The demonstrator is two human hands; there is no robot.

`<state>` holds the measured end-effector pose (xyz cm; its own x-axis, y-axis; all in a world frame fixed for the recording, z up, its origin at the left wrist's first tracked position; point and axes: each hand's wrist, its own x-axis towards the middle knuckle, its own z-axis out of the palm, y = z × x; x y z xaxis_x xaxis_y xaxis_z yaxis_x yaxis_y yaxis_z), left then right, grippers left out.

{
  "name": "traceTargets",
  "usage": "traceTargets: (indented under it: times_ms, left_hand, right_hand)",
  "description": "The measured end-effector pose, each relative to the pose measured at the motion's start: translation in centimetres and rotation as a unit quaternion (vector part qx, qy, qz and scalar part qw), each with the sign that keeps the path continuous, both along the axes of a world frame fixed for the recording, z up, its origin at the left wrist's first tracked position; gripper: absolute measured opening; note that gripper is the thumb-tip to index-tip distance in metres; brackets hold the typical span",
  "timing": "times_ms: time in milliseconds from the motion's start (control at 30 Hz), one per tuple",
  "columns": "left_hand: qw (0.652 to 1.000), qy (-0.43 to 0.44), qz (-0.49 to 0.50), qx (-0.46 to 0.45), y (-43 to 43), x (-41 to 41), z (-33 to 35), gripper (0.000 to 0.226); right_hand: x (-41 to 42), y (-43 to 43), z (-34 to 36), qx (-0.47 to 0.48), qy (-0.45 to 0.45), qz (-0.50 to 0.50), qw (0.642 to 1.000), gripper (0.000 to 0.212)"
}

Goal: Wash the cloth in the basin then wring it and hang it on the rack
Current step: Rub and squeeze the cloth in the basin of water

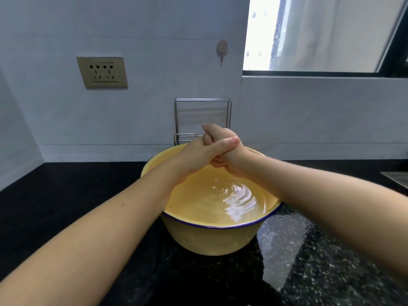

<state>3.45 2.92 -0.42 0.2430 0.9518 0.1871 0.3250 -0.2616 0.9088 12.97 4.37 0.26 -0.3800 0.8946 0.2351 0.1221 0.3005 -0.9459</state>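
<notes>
On the far left of the wall sat a brass-coloured socket plate (102, 72), unrelated to the job. The person's left hand (194, 154) reached in over the yellow enamel basin (212, 239) and was clasped against the right hand (225, 149), the fingers of both curled shut and pressed together above the far rim. Whether they enclosed the cloth could not be told: no fabric showed between the fingers, and none was visible in the rippling water (223, 195) below. If the cloth was there, it was bunched wholly inside the clasp.

Behind the hands stood the metal rack (203, 115) against the wall; something pale seemed to show within its frame, though whether that was fabric or bare wall was unclear. A small wall hook (221, 49) was fixed above it, and the window (320, 34) lay to the right.

Judged from the tight clasp held over the water, washing looked finished and wringing was probably under way. Hanging on the rack appeared still to be done. The black countertop (309, 250) right of the basin was wet.
</notes>
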Motion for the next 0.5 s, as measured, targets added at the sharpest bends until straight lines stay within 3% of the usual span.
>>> traceTargets:
  times_ms: [33,100,200,333,433,500]
  left_hand:
    - [1.0,0.005,0.001,-0.003,-0.1,0.0,0.1,0.041]
    - [1.0,0.013,0.015,-0.006,-0.2,-0.1,0.2,0.038]
    - [1.0,-0.008,0.025,0.0,-0.3,-0.2,0.4,0.058]
    - [0.995,-0.051,0.074,-0.033,0.2,-0.5,0.5,0.075]
    - [0.992,-0.08,0.088,-0.042,0.2,-0.5,0.4,0.054]
    - [0.99,-0.082,0.101,-0.054,0.2,-0.6,0.2,0.054]
  right_hand:
    - [-0.1,0.2,-0.1,-0.015,0.004,-0.009,1.0,0.067]
    - [-0.4,0.9,0.0,-0.056,0.03,-0.016,0.998,0.047]
    - [0.2,1.9,-0.7,-0.055,0.041,0.025,0.997,0.039]
    - [1.6,2.5,-0.6,-0.092,0.117,0.094,0.984,0.008]
    - [2.3,3.1,-0.7,-0.093,0.165,0.103,0.976,0.022]
    - [2.4,3.1,-0.7,-0.074,0.167,0.083,0.98,0.011]
